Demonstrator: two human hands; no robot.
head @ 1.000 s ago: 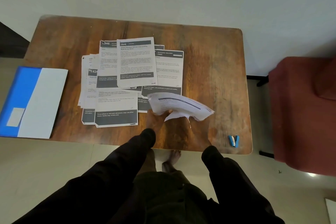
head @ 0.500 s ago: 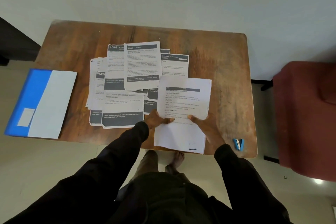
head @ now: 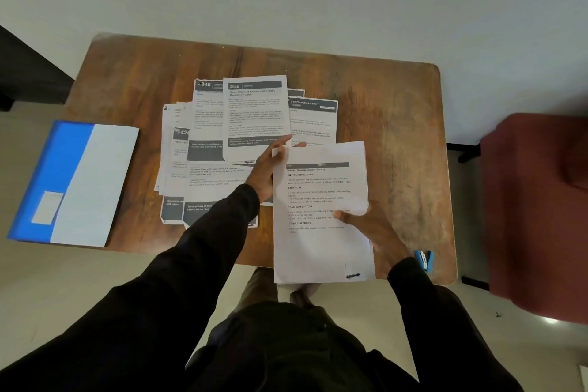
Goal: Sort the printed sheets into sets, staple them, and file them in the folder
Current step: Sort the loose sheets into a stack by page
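A white set of printed sheets [head: 321,200] is lifted over the near edge of the wooden table [head: 397,137]. My right hand [head: 369,226] grips its right edge, thumb on top. My left hand [head: 267,169] lies along its left side, straight fingers touching the top-left corner. Several loose printed sheets [head: 241,124] with dark header bars lie overlapped in the table's middle. A blue and white folder [head: 76,181] rests shut at the left edge, overhanging it. A small blue stapler [head: 424,259] sits at the near right corner, just right of my right wrist.
A red upholstered chair [head: 537,216] stands close to the table's right side. A pale wall runs behind the table. Bare wood shows on the right half and along the far edge. My legs and feet are below the near edge.
The set, first curled in the air, has been turned flat and upright to read. My left hand has slid from the set's lower left edge up to its top-left corner.
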